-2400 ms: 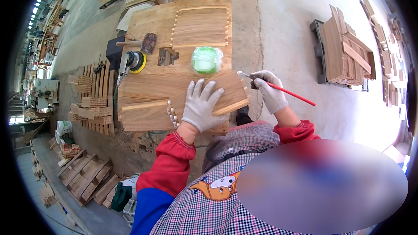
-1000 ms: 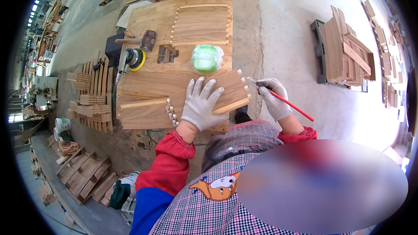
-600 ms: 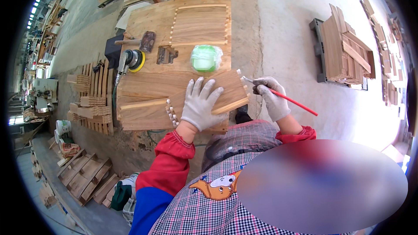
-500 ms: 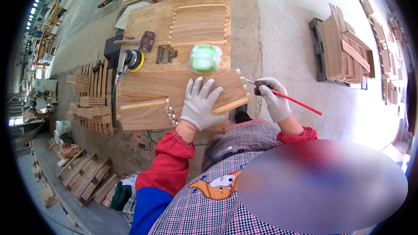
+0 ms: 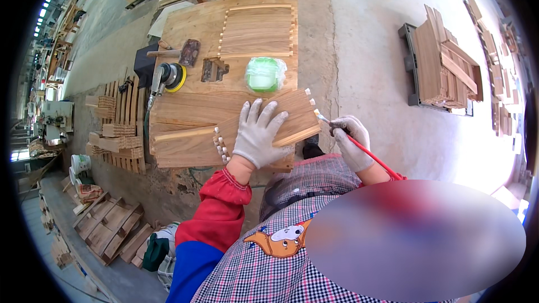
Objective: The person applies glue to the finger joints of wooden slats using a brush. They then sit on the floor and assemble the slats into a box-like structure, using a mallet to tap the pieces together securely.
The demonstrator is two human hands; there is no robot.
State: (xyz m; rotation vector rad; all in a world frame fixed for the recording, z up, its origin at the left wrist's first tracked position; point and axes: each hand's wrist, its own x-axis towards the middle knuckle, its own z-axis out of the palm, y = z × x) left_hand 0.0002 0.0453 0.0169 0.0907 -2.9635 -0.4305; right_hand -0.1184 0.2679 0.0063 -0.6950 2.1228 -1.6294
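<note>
My gloved left hand [image 5: 260, 133] lies with spread fingers on a wooden board [image 5: 292, 113] that has jointed teeth along its short ends. White stuff coats the teeth at its left end and some at its right end. In my gloved right hand [image 5: 352, 143] is a thin red-handled brush [image 5: 368, 153], its tip touching the teeth at the board's right end. The board lies slanted over other boards [image 5: 185, 113] on the workbench. Just beyond it stands a green container [image 5: 265, 74] wrapped in clear plastic, with pale contents.
A finished-looking toothed panel [image 5: 258, 31] lies at the bench's far side. To the left are a mallet [image 5: 190, 53] and a sander [image 5: 170, 78] with a yellow-rimmed pad. Stacked wooden parts [image 5: 120, 134] stand left of the bench; more planks [image 5: 443, 67] are piled on the right.
My right hand and the brush have shifted slightly nearer to me, the tip moving down along the board's right-end teeth. The left hand and the board stay in place.
</note>
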